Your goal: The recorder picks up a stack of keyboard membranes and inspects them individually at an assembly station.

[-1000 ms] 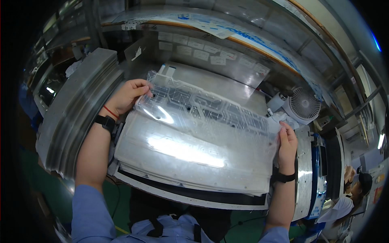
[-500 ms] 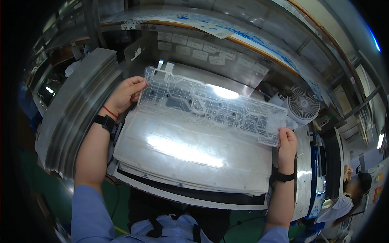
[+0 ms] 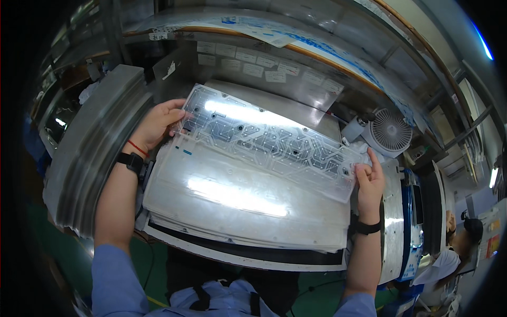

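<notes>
A long, clear plastic sheet patterned with fine circuit-like lines (image 3: 264,138) is stretched between my two hands, over a stack of flat metal plates (image 3: 243,179). My left hand (image 3: 158,124) pinches its left end between thumb and fingers. At the other end, my right hand (image 3: 371,177) grips the edge, thumb toward the sheet and index finger pointing up. The sheet slants down toward the right, and light glares off its upper left part. Whether its lower edge touches the top plate, I cannot tell.
Left of the plates stands a tall pile of grey sheets (image 3: 95,153). A white round fan (image 3: 391,131) and a bottle (image 3: 355,129) stand at the back right. Paper labels (image 3: 253,63) cover the metal panel behind. Another person (image 3: 459,253) sits at far right.
The sheet has tilted, its surface now catching the light at upper left. My right hand has shifted slightly and its index finger has straightened upward; the view has moved a little.
</notes>
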Demonstrator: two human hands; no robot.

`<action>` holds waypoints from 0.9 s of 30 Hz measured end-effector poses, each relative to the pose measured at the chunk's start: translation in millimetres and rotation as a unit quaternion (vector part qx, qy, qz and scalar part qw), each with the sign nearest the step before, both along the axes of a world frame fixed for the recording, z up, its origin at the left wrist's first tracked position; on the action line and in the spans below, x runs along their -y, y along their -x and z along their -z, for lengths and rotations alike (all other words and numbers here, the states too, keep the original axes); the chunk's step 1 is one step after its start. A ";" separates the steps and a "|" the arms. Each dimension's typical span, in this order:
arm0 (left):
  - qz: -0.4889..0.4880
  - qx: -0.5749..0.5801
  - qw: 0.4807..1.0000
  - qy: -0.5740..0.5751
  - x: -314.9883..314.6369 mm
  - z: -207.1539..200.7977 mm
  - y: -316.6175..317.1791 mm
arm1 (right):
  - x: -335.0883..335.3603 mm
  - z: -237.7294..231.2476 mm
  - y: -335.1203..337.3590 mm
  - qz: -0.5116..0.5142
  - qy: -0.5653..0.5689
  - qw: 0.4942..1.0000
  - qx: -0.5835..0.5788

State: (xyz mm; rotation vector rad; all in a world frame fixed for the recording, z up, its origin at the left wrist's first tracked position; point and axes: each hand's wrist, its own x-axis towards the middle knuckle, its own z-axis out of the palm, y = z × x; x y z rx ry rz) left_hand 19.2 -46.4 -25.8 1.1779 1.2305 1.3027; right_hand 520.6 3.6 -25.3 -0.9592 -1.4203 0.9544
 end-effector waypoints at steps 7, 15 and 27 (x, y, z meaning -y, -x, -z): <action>0.011 0.009 0.999 0.046 -0.9 -0.4 2.7 | -1.6 0.8 -2.7 -0.027 0.025 0.999 0.007; -0.038 0.121 0.992 -0.005 -7.7 16.2 19.5 | -0.6 -2.6 -0.1 -0.014 0.042 0.998 0.033; -0.042 0.098 0.994 0.013 -0.7 2.6 9.3 | 3.9 0.6 3.8 -0.095 -0.007 0.961 0.261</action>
